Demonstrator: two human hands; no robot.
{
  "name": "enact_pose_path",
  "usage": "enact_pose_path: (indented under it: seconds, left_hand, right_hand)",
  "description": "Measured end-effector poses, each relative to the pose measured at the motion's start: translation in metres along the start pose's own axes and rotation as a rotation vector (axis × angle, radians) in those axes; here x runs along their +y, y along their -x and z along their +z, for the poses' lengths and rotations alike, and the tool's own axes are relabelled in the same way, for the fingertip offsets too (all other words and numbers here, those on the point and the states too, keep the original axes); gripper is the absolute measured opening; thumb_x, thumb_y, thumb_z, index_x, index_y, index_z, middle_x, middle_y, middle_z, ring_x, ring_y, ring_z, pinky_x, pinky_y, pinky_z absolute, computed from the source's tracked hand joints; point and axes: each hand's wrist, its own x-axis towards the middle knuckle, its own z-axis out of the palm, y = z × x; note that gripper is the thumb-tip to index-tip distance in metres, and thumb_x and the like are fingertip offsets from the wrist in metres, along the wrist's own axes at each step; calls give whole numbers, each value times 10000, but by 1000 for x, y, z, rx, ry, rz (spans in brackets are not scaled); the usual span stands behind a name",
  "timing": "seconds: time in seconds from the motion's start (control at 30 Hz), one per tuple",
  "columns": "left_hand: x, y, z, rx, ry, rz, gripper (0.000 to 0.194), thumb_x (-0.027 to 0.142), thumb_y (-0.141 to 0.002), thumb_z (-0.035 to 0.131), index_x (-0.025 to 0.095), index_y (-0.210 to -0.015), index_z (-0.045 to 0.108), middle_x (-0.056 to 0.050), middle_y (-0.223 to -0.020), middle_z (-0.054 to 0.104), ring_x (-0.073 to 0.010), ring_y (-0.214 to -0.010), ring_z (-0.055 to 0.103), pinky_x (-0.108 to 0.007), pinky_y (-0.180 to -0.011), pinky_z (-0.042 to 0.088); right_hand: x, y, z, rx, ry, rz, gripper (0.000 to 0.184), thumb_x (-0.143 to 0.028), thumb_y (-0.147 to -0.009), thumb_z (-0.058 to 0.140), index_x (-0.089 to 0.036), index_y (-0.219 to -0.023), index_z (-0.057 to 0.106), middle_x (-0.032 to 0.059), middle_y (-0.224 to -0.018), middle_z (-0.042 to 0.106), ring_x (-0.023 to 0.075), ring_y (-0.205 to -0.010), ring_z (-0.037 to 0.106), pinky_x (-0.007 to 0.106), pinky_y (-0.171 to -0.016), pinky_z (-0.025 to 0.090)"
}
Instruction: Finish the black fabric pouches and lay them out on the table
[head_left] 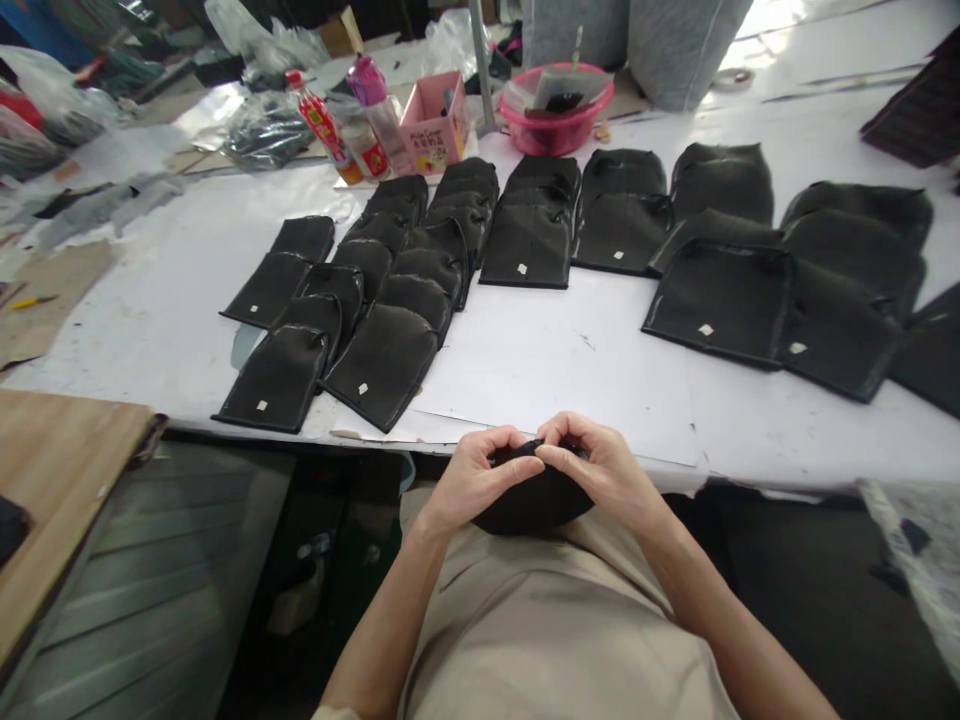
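Both hands meet at the table's front edge on one black fabric piece [536, 500], held close to my body. My left hand [484, 475] pinches its upper edge, thumb lying along the near side. Beside it, my right hand [592, 455] grips the same edge, and the two thumb tips almost touch. The piece hangs curved below the fingers; its far side is hidden. On the white table [540, 370] ahead lie overlapping rows of black pouch-like pieces [382, 365], several with a small white sticker. Another such piece [720, 300] lies to the right.
At the back stand a red-labelled bottle [322, 125], a jar [365, 150], a pink box [435, 125] and a pink basin [555, 110] with things inside. Plastic bags [270, 120] lie far left. A wooden board [67, 480] is at near left, a yellow-handled tool [31, 302] beyond it.
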Motion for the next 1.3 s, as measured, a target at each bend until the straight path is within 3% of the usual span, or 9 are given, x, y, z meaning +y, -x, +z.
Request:
enact_pose_path:
  seconds: [0.2,0.33,0.5,0.7,0.9,1.03,1.2,1.3]
  left_hand:
    - [6,-2,-7,0,109,-19,328,427,-818,676,145,-695,561,28,-644,453,-88,-592,378,-209,-542,303]
    - [-5,1,-17,96,136,23,347,410,-825,660,151,-637,524,32,-615,405,-88,-575,335,-223,-539,276]
    - [-15,6,-24,210,149,73,371,426,-797,657,166,-599,481,25,-610,383,-105,-582,337,-245,-557,287]
    - [-21,10,-29,266,199,93,374,440,-775,665,178,-596,469,19,-606,391,-120,-592,359,-256,-577,311]
    - [-26,13,-27,312,208,125,402,415,-791,641,179,-553,418,23,-598,333,-127,-603,340,-263,-593,313]
    - [-27,13,-25,361,219,126,388,359,-807,618,177,-553,390,22,-612,332,-123,-609,326,-257,-591,301]
    - [-31,14,-29,403,101,101,418,406,-813,596,184,-554,355,25,-596,320,-120,-585,310,-257,-569,295]
    - [-31,20,-37,400,67,61,387,418,-846,582,182,-588,416,30,-596,347,-112,-569,314,-245,-548,284]
  right_hand:
    - [-2,-1,2,19,18,-112,129,-278,-900,609,-200,-811,558,30,-885,623,177,-868,587,296,-808,451]
    - [6,5,-8,75,61,-143,160,-219,-827,695,-215,-847,536,45,-997,633,205,-991,594,330,-888,447]
    - [19,9,-21,42,116,-110,128,-243,-837,685,-215,-843,561,58,-998,637,227,-1003,588,364,-899,441]
    - [25,12,-19,40,-15,-23,219,-346,-884,634,-198,-742,557,61,-936,622,226,-973,575,333,-852,430]
    - [28,12,-10,120,-217,38,249,-359,-888,628,-195,-718,548,57,-971,620,189,-885,538,277,-745,419]
    - [26,10,-8,132,-230,20,246,-352,-881,637,-196,-711,550,52,-961,619,185,-899,539,271,-767,418]
    - [21,6,-4,131,-179,24,285,-383,-852,658,-190,-678,540,54,-899,615,181,-843,551,277,-738,436]
    - [19,2,-1,154,-195,27,303,-397,-819,688,-192,-667,527,40,-831,601,167,-774,538,270,-688,442]
